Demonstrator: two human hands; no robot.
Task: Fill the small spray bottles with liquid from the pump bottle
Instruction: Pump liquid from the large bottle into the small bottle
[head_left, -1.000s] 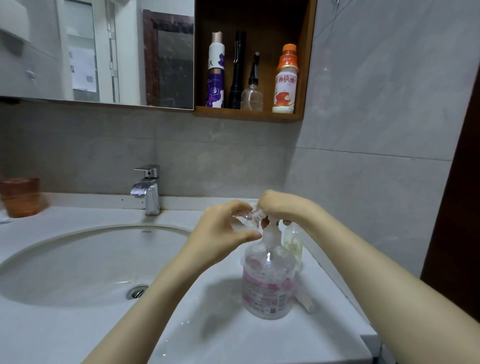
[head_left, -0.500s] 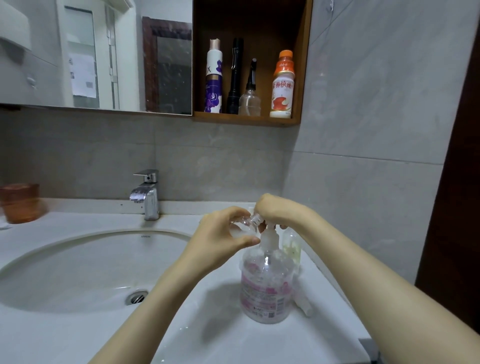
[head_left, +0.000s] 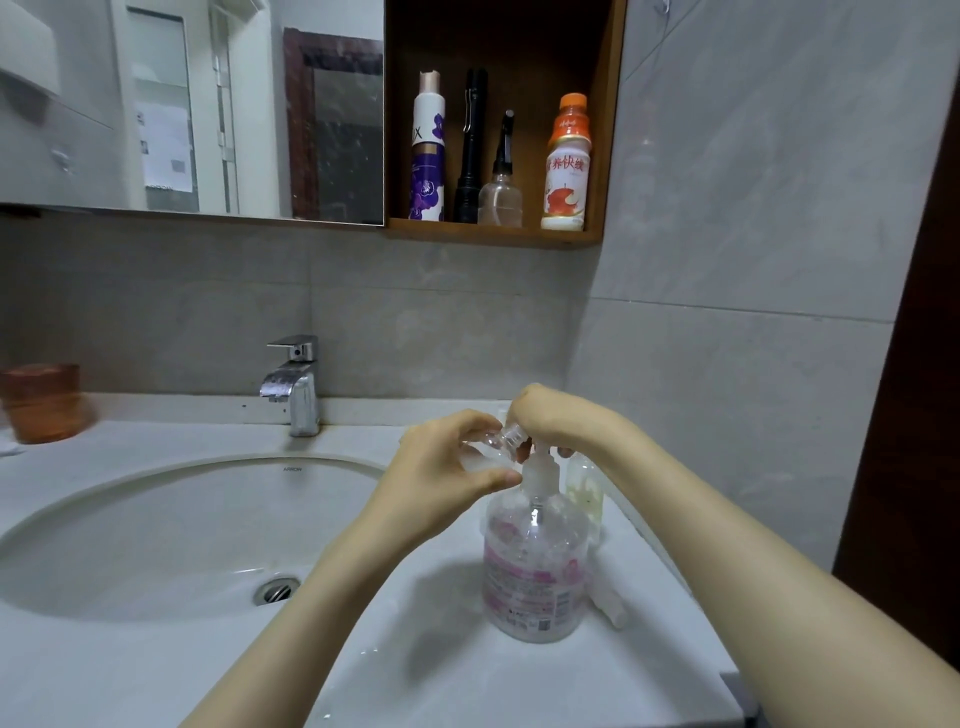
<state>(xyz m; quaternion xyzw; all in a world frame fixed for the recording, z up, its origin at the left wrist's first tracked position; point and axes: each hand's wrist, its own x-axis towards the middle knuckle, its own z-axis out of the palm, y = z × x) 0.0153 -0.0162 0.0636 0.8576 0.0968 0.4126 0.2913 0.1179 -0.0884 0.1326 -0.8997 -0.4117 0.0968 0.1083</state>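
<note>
left hand pinching small spray bottle at pump bottle spout, right hand curling over its pump head

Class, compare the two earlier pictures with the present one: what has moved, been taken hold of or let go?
Nothing has visibly moved; only the view shifts slightly. The left hand still holds the small bottle tilted at the pump's spout, and the right hand still grips the top of the pump bottle. Nothing was taken up or let go. The second small bottle stays behind the pump bottle.
</note>
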